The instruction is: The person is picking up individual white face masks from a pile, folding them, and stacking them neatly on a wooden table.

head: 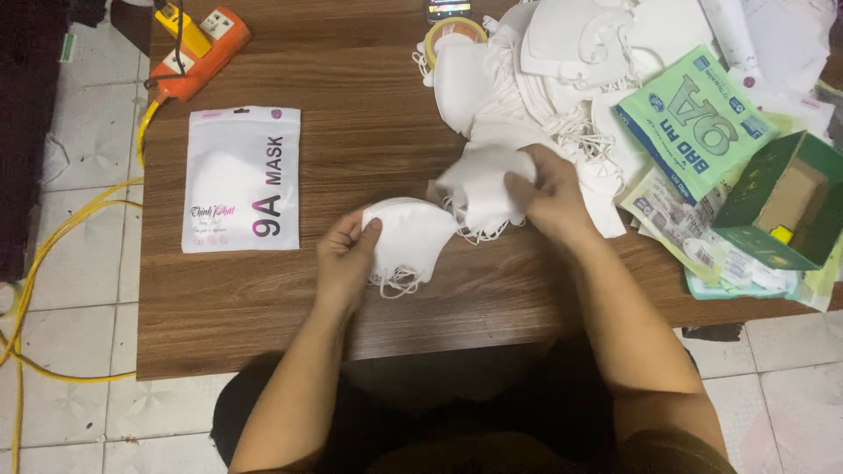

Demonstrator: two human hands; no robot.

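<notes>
The table [263, 316] fills the middle of the frame; its near edge runs just above the person's lap, its left edge drops to tiled floor [79, 290] where a yellow cable [53, 237] loops. Open wood lies at centre top and along the near edge — the only bare room around the hands. At centre, the left hand [344, 256] pinches a mask [408, 237] by its left rim, thumb on top, fingers curled beneath; the mask is white, cupped and folded, its ear loops trailing below onto the wood. Just to its right, touching or overlapping it, the right hand [546, 191] grips a second mask [483, 189] with fingers closed on its right side; this one is also white, slightly crumpled, with loops hanging at its lower edge. Behind the right hand, at upper right, a pile [562, 61] of white masks spreads toward the far edge. A green packet [698, 118] and a green box [786, 202] crowd the right edge. A white pouch [241, 178] lies flat at left centre, well apart from the hands. An orange power strip [198, 44] sits at the upper left corner.
</notes>
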